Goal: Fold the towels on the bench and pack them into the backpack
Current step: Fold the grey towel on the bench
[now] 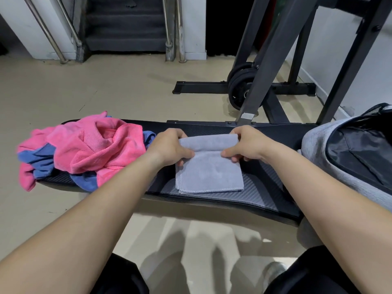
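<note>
Heap of pink towels [95,145] sits crumpled on the left end of the bench [261,187]. Blue towels [36,158] are tangled under and through it, and some cloth hangs over the near edge. Far behind, dark stairs [125,24] rise between metal handrails.

Left hand [169,147], just right of the heap: fingers curled, thumb on top, pinching the left edge of the grey towel [209,172] at its far fold.

Grey towel lies mid-bench, already folded into a rectangle. Its far part is turned over toward the person and its near edge lies close to the bench's near edge.

Right hand [248,143] mirrors the left: fingers curled, thumb on top, pinching the right edge at the same fold.

Behind the hands, on the floor, black weight plates [241,85] hang at the base of a black rack frame [273,60].

Backpack [318,145], grey outside and dark inside, rests at the right end of the bench with its mouth open. It is near the right hand but not touching it.
</note>
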Motion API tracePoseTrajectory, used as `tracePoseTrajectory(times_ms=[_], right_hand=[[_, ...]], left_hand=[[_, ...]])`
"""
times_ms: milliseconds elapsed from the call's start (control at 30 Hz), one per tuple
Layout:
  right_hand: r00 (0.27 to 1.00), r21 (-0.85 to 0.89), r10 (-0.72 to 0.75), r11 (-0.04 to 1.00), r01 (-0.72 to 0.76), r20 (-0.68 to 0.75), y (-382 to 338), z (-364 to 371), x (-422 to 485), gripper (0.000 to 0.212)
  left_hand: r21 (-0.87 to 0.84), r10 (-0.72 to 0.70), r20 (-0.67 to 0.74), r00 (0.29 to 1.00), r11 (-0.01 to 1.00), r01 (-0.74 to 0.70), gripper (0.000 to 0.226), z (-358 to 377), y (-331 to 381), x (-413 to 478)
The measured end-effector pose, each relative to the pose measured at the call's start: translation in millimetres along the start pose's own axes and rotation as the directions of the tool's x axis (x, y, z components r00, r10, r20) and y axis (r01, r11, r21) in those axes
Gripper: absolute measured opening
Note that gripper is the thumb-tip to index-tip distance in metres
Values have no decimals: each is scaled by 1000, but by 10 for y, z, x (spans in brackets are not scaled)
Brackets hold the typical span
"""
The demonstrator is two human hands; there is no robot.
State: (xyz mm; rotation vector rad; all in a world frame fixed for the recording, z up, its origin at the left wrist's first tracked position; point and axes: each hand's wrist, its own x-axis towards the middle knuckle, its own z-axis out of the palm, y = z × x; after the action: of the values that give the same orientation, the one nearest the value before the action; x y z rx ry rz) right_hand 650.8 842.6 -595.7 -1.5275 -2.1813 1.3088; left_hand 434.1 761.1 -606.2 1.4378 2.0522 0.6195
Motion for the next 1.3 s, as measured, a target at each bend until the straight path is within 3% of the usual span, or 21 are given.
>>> tracePoseTrajectory(times_ms=[133,300,400,500,667,767,867,933,1000,1067,1133,1300], right_hand=[[1000,236,2,972,-8,22,31,-26,-135,25],[999,330,-12,944,-2,39,123,-27,-220,9],[997,261,-69,964,61,24,199,21,-324,12],[983,-23,-180,983,180,-20,313,74,-456,15],[946,-168,-324,934,316,-17,450,230,-594,12],[927,-259,-358,911,320,-115,407,338,-574,40],[918,-430,-347,870,239,-191,325,468,-563,47],[926,-506,-319,843,182,-199,275,549,-596,46],[932,-527,-293,838,143,-213,253,602,-627,44],[926,-564,-295,817,117,-235,244,633,-636,43],[916,-626,-309,775,87,-255,231,634,-609,44],[955,-598,-185,801,11,-231,76,516,-579,38]], left_hand=[[-325,-34,1,999,945,32,23,-26,-7,-103],[-399,50,43,998,917,-29,17,-63,-81,-274],[-224,172,21,985,961,-163,18,-67,-209,-364],[-11,315,15,949,949,-315,18,-4,-337,-485],[177,508,51,860,843,-508,21,119,-555,-628],[435,568,101,817,713,-550,24,138,-548,-719],[632,542,155,826,588,-504,48,53,-334,-765],[646,487,99,868,632,-428,50,-1,-171,-730],[662,459,-52,887,681,-313,47,99,-25,-637],[571,310,-169,936,804,-163,41,333,67,-552],[444,118,-135,984,895,-47,40,579,80,-495],[515,173,-199,965,856,-47,45,792,-104,-469]])
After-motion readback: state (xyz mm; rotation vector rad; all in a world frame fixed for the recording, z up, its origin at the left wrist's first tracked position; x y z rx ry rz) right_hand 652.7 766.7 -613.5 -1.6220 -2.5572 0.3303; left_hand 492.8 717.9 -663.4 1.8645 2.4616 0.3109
